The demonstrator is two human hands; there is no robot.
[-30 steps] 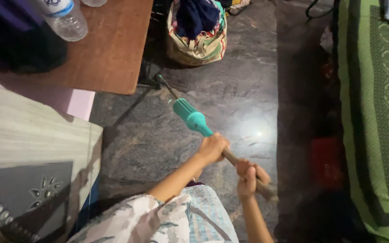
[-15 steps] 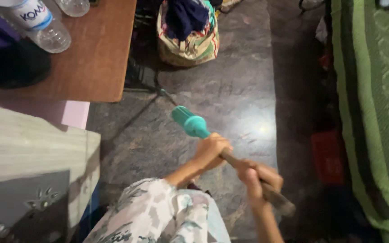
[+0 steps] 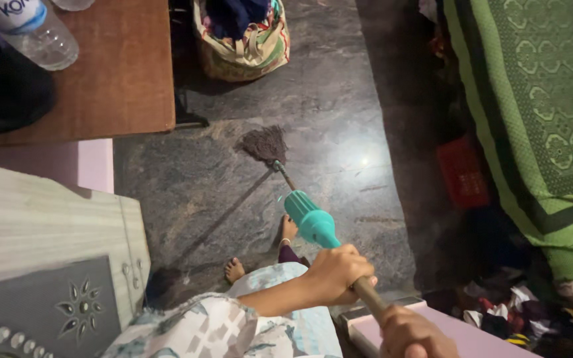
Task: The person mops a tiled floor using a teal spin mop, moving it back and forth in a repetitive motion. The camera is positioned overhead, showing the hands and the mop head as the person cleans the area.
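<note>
The left hand (image 3: 338, 273) is wrapped tight around the round wooden handle of a broom (image 3: 313, 222), just below its ribbed teal plastic collar. The right hand (image 3: 414, 335), at the frame's lower edge, is closed around the same handle further back. The broom's frayed, dark fibre head (image 3: 265, 144) rests on the polished, mottled dark stone floor (image 3: 339, 99), near the corner of a brown wooden bench (image 3: 127, 73). On the bench lies a clear ridged plastic bottle (image 3: 34, 33). A striped woven fabric bag (image 3: 243, 46) sits on the floor beyond, and a green patterned bedspread (image 3: 538, 99) drapes at the right.
</note>
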